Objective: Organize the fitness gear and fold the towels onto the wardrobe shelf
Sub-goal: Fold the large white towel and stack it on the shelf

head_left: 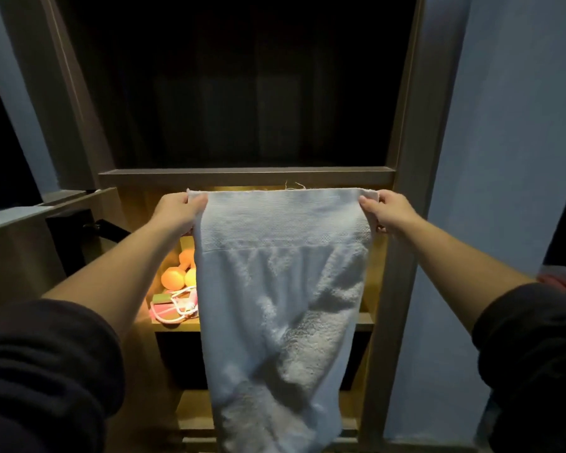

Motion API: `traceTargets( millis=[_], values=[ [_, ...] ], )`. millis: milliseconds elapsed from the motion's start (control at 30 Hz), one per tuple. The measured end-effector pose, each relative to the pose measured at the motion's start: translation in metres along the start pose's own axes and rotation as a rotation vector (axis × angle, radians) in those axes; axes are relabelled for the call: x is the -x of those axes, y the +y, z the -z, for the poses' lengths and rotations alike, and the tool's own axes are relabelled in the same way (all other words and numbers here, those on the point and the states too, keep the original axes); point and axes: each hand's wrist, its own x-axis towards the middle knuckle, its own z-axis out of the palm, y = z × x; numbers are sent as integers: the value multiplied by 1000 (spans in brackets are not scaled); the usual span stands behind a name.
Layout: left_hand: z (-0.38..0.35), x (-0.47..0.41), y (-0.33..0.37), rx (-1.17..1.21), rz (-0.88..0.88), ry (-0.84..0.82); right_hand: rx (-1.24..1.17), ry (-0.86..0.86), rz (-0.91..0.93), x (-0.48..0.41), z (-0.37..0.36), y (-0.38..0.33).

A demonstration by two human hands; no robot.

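Observation:
A white towel hangs full length in front of the wardrobe, stretched flat along its top edge. My left hand pinches its upper left corner and my right hand pinches its upper right corner. Behind the towel, on the lit shelf, lie orange dumbbells, a small green-and-pink block and a pink-and-white skipping rope. The towel hides most of that shelf.
A dark, unlit upper compartment opens above a shelf board. The wardrobe's side post stands right of my right hand, with a blue wall beyond. A dark handle sticks out at left. Lower shelves show below.

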Motion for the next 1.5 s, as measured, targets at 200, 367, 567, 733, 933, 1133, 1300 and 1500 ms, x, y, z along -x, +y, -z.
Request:
traceTargets(
  millis=[200, 367, 567, 733, 933, 1133, 1300, 1500],
  values=[
    [13, 21, 8, 79, -102, 48, -49, 55, 130, 13, 2, -4],
    [25, 69, -6, 215, -155, -13, -52, 95, 228, 60, 10, 12],
    [41, 152, -42, 331, -348, 16, -87, 209, 323, 154, 13, 34],
    [57, 216, -54, 412, -454, 44, -173, 256, 374, 235, 20, 28],
    [83, 275, -54, 539, -571, 127, -304, 307, 456, 299, 30, 11],
    [111, 311, -23, 604, -718, 263, -381, 357, 604, 335, 53, -25],
    [129, 330, -4, 617, -758, 321, -404, 406, 671, 359, 68, -47],
    [133, 347, -5, 608, -731, 335, -389, 396, 691, 379, 73, -53]
  ],
)
